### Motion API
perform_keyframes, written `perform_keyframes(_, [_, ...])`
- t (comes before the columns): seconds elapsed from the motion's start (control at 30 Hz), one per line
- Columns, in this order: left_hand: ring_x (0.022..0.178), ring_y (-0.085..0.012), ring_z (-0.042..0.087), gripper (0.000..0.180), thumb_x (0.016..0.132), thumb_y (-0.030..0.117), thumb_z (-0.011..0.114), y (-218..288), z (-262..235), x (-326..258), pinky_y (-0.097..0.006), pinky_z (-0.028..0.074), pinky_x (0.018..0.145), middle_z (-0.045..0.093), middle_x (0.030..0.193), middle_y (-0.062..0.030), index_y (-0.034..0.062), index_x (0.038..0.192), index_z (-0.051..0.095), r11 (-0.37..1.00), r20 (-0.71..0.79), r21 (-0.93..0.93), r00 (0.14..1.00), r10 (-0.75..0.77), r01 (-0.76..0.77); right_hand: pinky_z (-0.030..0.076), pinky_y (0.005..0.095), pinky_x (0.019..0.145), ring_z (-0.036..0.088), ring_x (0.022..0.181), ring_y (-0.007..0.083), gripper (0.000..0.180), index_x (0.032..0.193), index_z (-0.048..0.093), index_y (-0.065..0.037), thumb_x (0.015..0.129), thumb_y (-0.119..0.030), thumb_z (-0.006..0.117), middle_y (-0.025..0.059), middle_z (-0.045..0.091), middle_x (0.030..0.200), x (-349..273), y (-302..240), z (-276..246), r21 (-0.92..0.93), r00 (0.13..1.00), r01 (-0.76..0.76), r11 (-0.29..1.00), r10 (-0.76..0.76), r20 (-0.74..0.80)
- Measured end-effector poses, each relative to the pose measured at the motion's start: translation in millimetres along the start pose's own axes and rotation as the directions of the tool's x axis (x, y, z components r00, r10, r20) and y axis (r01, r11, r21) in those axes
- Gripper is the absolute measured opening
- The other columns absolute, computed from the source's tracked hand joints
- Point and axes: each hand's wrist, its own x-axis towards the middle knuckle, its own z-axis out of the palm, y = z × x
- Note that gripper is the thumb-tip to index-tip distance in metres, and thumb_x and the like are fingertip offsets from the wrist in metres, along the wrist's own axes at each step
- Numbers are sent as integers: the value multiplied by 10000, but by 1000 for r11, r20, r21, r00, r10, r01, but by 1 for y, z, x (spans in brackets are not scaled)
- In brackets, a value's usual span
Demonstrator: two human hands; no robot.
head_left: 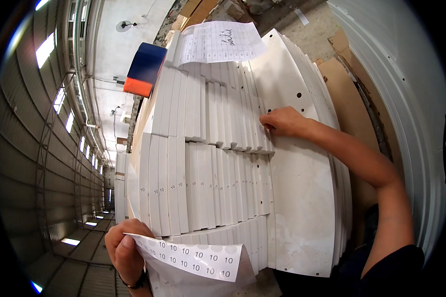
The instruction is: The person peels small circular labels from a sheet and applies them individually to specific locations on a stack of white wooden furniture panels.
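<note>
A: Status on the hands?

B: Left hand (125, 250) low in view, fingers curled shut round the edge of a sticker sheet (193, 260). White sheet w/ rows of round labels, thumb on top, sheet sticks out to the right, just in front of the panel stack.

A: Right?

B: Right hand (282, 121) is up on the stack of white panels (203, 178), arm reaching across from the right. Fingertips pressed on the edge of a panel where the narrow strips meet the wide board (302, 198). Fingers bent; can't tell if anything's pinched, too small to see. Looks like touching only.

A: Stack layout?

B: Narrow white strips side by side in approx 3 rows, small round stickers visible on the middle row. Wide white board w/ drilled holes lies right of them, more boards of that kind layered behind.

A: Anything else near?

B: Printed paper sheet (218, 42) w/ a table lying at the top of the stack. Blue/orange box (144, 69) just left of it. Brown cardboard (347, 99) to the right, beside the boards. Hall roof and windows on the left.
</note>
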Motion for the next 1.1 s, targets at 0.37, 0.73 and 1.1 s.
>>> perform_keyframes(0.37, [423, -166, 464, 360, 768, 292, 476, 3, 3, -3, -271, 369, 416, 506, 519, -110, -26, 600, 494, 1000, 20, 2, 1000, 24, -24, 439, 365, 570, 573, 705, 236, 113, 748, 504, -81, 684, -71, 597, 50, 579, 725, 13, 17, 3, 21, 967, -56, 998, 59, -248])
perform_keyframes(0.73, [381, -110, 332, 317, 774, 274, 471, -2, 13, -2, -246, 281, 351, 378, 475, -45, 35, 577, 399, 998, -82, -24, 995, 47, -50, 427, 296, 642, 512, 717, 184, 179, 831, 476, -42, 683, 35, 538, 62, 525, 755, 15, 7, -5, 647, 989, -53, 761, -49, 138])
perform_keyframes(1.1, [369, -107, 299, 308, 774, 265, 474, 0, 15, -3, -243, 286, 346, 359, 469, -35, 55, 574, 371, 996, -64, -71, 997, 44, -49, 421, 352, 541, 549, 607, 266, 112, 755, 485, -17, 690, -19, 577, 128, 552, 679, 18, 12, 2, 498, 1000, 10, 867, -2, -18])
